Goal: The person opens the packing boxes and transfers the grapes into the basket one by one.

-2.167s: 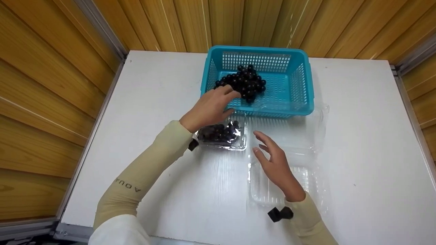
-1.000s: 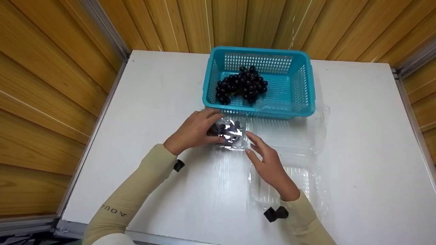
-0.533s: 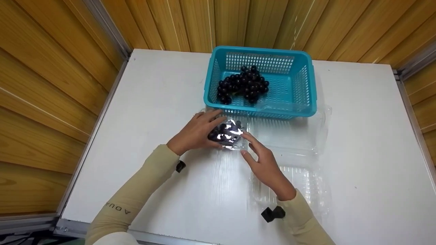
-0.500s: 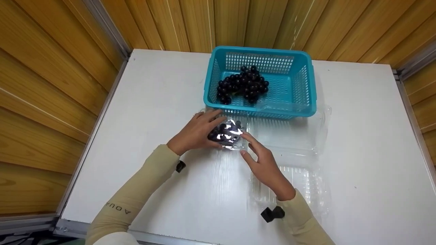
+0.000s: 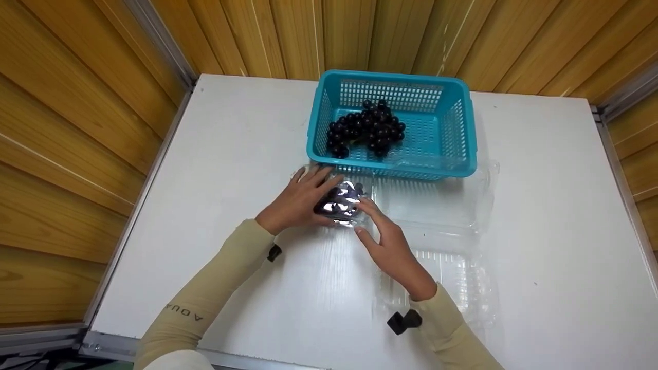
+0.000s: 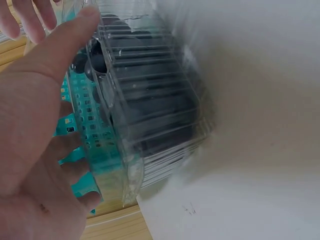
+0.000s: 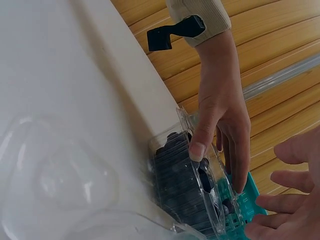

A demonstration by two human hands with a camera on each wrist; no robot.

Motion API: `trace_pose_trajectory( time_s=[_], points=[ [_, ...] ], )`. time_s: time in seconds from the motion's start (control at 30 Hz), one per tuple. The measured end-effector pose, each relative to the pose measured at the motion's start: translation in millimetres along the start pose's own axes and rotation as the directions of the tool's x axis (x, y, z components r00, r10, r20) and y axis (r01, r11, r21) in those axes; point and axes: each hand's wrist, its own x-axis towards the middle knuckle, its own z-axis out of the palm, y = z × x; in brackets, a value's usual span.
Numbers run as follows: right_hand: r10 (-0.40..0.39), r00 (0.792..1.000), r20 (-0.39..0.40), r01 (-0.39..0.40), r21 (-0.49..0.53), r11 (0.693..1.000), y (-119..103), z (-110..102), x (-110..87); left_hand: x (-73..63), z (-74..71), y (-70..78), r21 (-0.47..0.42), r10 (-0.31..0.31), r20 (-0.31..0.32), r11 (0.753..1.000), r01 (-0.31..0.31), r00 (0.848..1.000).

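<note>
On desk (image 5: pixel 231 128) by blue basket (image 5: pixel 455 126), clear box (image 6: pixel 165 169) w/ dark grapes (image 6: pixel 155 100) sits partly under wide-spread L hand (image 5: pixel 300 199), w/ R hand (image 5: pixel 388 249), loose & empty, nr box's R side.

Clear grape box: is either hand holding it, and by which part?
No grip shows: the left hand lies spread over the grape box, thumb at its rim; the right hand is open, contact unclear.

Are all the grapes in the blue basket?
No, the clear plastic box touched by the left hand has dark grapes inside it too.
</note>
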Motion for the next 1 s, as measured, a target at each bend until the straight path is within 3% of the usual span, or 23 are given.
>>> trace_pose_trajectory(
  time_s=[0.23,0.5,0.83,1.0],
  points=[
    [-0.005,1.0,0.001,0.005,0.001,1.0,-1.0,6.2,4.1,-2.9,1.4,-1.5,-0.019,-0.009,-0.002,1.0,0.009,1.0],
    [0.023,1.0,0.006,-0.023,-0.024,0.999,-3.8,15.1,8.0,-9.4,0.7,-1.3,0.032,0.01,-0.048,0.999,-0.009,0.999],
    [0.026,0.999,-0.048,-0.031,-0.105,0.994,-9.3,27.5,10.9,-15.1,2.7,5.8,0.048,-0.025,-0.043,0.998,0.027,0.999],
    [0.028,0.998,-0.065,-0.039,-0.18,0.983,-10.3,35.1,12.2,-15.4,3.0,9.8,0.073,-0.013,-0.053,0.997,0.017,0.999]
  ],
)
